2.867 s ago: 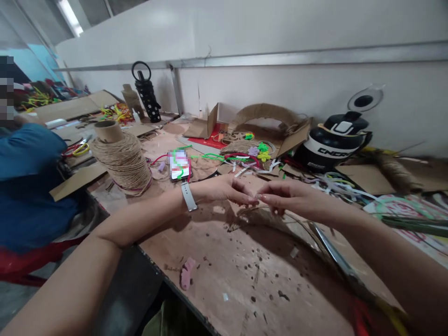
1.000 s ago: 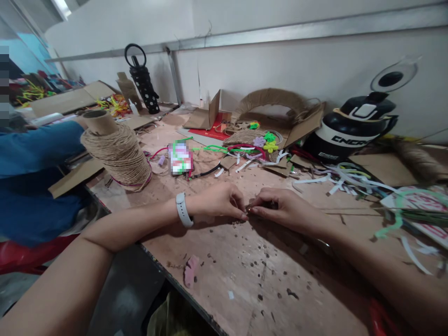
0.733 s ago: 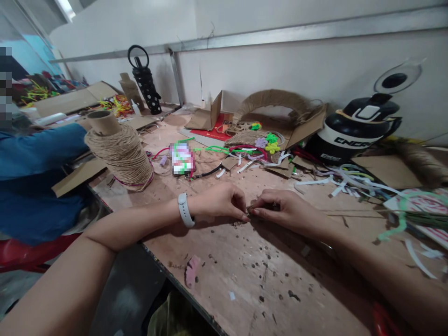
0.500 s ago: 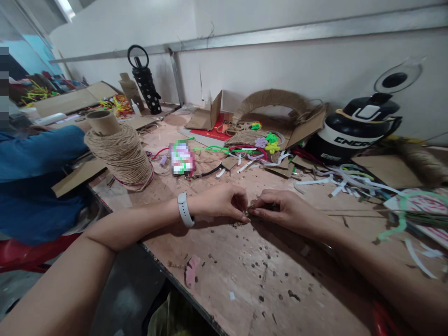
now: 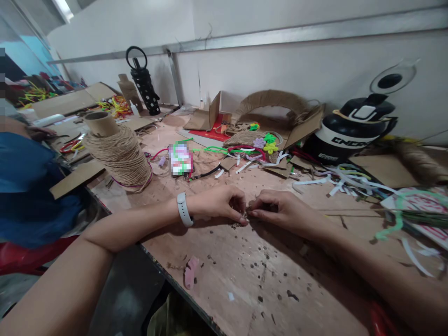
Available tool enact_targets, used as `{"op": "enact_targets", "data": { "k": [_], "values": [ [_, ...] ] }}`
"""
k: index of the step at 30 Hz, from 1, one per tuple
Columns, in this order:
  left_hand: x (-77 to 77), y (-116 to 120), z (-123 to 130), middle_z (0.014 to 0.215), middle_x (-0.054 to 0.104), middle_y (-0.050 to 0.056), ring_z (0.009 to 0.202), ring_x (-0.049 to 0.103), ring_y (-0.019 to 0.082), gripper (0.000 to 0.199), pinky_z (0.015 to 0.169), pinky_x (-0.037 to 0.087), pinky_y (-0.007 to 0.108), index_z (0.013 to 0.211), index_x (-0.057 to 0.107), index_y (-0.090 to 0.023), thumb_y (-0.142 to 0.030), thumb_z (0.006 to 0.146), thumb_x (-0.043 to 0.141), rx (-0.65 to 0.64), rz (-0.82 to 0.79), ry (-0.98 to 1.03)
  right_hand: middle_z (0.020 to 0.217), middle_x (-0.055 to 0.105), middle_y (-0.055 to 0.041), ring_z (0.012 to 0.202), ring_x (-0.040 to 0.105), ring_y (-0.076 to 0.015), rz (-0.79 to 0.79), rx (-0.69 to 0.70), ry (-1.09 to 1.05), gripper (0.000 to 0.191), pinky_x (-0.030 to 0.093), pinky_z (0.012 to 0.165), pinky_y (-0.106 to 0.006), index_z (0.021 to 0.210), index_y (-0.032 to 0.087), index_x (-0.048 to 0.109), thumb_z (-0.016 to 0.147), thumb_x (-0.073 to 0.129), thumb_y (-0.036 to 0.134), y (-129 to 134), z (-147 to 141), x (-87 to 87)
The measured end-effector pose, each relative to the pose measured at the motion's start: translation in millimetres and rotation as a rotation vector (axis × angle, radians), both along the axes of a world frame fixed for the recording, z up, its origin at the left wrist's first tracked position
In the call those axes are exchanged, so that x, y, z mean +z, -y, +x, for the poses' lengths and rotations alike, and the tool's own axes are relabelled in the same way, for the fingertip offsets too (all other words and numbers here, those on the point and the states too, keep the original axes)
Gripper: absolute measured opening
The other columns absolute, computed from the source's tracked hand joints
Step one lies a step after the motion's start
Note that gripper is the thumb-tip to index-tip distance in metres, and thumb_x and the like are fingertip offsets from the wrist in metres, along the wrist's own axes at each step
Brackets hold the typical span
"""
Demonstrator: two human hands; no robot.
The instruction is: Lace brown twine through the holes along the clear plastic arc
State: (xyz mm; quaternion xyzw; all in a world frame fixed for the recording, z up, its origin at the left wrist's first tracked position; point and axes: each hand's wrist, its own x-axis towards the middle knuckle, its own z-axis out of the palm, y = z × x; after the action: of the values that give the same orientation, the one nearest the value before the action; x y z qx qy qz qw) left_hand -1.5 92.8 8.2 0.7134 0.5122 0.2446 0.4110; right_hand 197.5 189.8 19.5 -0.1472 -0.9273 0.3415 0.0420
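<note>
A tiny brownish piece sits mostly hidden in the grip.

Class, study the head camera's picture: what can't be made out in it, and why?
- Whatever lies between the fingertips of the left hand and right hand: head view, too small and partly covered by fingers.
- Writing on the phone: head view, pixelated.
- The co-worker: head view, cut off by the left edge.
- The red thing at lower right: head view, dark and cut off by the bottom edge.
</note>
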Motion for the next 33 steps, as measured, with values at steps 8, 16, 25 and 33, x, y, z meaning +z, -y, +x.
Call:
{"op": "enact_targets", "data": {
  "k": [8, 16, 25, 33],
  "values": [
    [3.7, 1.2, 1.3, 0.074, 0.064, -0.001, 0.068, 0.057, 0.011, 0.023, 0.061, 0.039, 0.022, 0.080, 0.064, -0.013, -0.030, 0.076, 0.080, 0.000, -0.026, -0.007, 0.083, 0.071, -0.0049, 0.077, 0.063, -0.0187, 0.121, -0.039, -0.060, 0.020, 0.045, 0.069, -0.030, 0.084, 0.022, 0.070, 0.087, 0.061, 0.039, -3.1, -0.2, -9.3],
    [0.9, 0.5, -0.6, 0.076, 0.064, -0.001, 0.070, 0.057, 0.011, 0.022, 0.063, 0.039, 0.022, 0.081, 0.065, -0.015, -0.030, 0.077, 0.079, -0.029, -0.004, -0.007, 0.083, 0.068, -0.0045, 0.076, 0.062, -0.0178, 0.217, -0.059, -0.106, 0.022, 0.044, 0.067, -0.029, 0.082, 0.022, 0.066, 0.090, 0.059, 0.041, -3.2, -0.2, -18.6],
    [7.2, 3.3, -0.3, 0.084, 0.063, 0.000, 0.079, 0.056, 0.014, 0.027, 0.072, 0.040, 0.024, 0.092, 0.066, -0.015, -0.035, 0.079, 0.079, -0.077, 0.204, -0.163, 0.085, 0.065, -0.0044, 0.078, 0.060, -0.0184, 0.223, -0.071, -0.060, 0.020, 0.041, 0.068, -0.028, 0.084, 0.021, 0.067, 0.088, 0.063, 0.040, -2.8, 1.1, -17.8],
    [0.8, 20.0, -4.2, 0.108, 0.066, 0.006, 0.102, 0.058, 0.018, 0.027, 0.094, 0.035, 0.032, 0.109, 0.070, -0.021, -0.041, 0.090, 0.067, -0.094, 0.428, -0.352, 0.086, 0.065, -0.0049, 0.077, 0.059, -0.0176, 0.223, -0.068, -0.063, 0.020, 0.042, 0.068, -0.028, 0.083, 0.020, 0.067, 0.089, 0.060, 0.038, -0.9, 1.1, -12.8]
  ]
}}
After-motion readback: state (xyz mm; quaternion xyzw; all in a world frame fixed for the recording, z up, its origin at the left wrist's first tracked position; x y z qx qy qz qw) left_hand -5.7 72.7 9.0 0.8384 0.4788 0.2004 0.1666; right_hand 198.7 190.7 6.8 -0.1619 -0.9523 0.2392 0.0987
